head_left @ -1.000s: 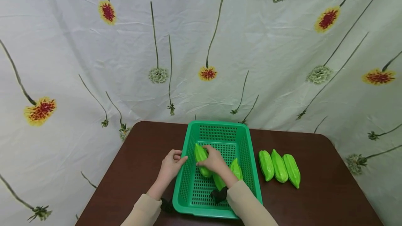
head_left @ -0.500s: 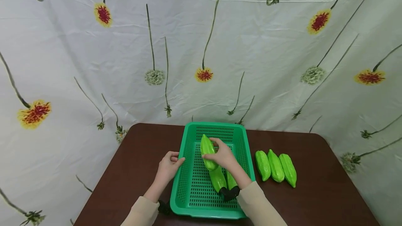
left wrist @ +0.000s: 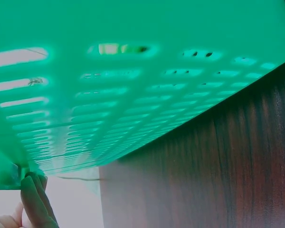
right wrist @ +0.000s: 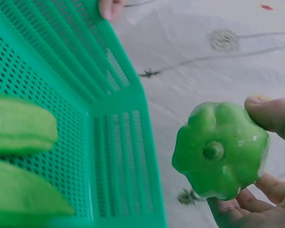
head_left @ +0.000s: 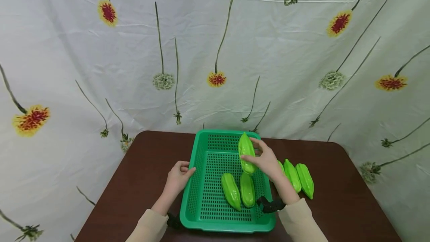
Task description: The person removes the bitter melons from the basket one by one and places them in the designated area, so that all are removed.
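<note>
My right hand grips a bright green, ribbed bitter melon between thumb and fingers, above the far right part of the green plastic basket. In the right wrist view, the lobed end of this bitter melon faces the camera, with the stub at its middle. Two more bitter melons, one on the left and one on the right, lie side by side on the basket floor. My left hand holds the basket's left rim; its fingers show at the rim in the left wrist view.
Outside the basket's right side, several bitter melons lie in a row on the dark brown table, partly hidden by my right hand and forearm. Behind the table hangs a pale cloth printed with flowers.
My right hand has lifted the bitter melon from the basket's left side and carried it to the right and farther back. The left hand has stayed at the rim.
</note>
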The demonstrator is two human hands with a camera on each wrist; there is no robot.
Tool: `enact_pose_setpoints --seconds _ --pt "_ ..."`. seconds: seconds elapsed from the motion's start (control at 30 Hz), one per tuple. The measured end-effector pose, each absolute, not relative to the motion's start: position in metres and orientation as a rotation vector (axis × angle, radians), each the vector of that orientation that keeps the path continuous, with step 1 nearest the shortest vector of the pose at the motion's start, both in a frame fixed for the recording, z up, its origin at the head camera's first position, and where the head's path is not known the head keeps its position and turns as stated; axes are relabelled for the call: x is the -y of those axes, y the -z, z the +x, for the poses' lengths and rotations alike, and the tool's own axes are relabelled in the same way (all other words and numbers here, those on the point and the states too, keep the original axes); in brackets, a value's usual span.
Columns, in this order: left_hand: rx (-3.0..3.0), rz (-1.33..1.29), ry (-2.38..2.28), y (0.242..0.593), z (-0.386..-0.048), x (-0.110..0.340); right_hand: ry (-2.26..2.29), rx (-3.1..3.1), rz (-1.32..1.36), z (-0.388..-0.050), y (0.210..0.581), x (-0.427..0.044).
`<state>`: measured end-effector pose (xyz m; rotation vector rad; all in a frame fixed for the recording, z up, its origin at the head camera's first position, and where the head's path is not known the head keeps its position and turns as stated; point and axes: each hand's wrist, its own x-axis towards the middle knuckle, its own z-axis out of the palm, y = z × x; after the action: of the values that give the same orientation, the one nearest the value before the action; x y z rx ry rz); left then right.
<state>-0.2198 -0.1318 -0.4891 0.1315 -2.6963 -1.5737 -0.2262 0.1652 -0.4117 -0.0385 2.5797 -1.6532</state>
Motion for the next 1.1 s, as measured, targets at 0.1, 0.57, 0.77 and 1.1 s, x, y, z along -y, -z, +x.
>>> enact_pose_setpoints --seconds 0.1,0.57,0.77,1.1 --pt "2.696 0.132 1.575 0.489 -0.22 0.133 1.691 -2.56 -0.023 -0.22 0.405 -0.181" --pt "2.7 0.136 1.583 0.489 -0.218 0.131 1.707 -2.575 0.144 -0.19 0.4 -0.242" --pt "2.694 0.129 1.583 0.489 -0.218 0.131 1.674 -2.587 0.191 -0.177 0.412 -0.259" --pt "2.697 0.106 1.577 0.489 -0.219 0.131 1.637 -2.575 0.265 -0.164 0.437 -0.272"
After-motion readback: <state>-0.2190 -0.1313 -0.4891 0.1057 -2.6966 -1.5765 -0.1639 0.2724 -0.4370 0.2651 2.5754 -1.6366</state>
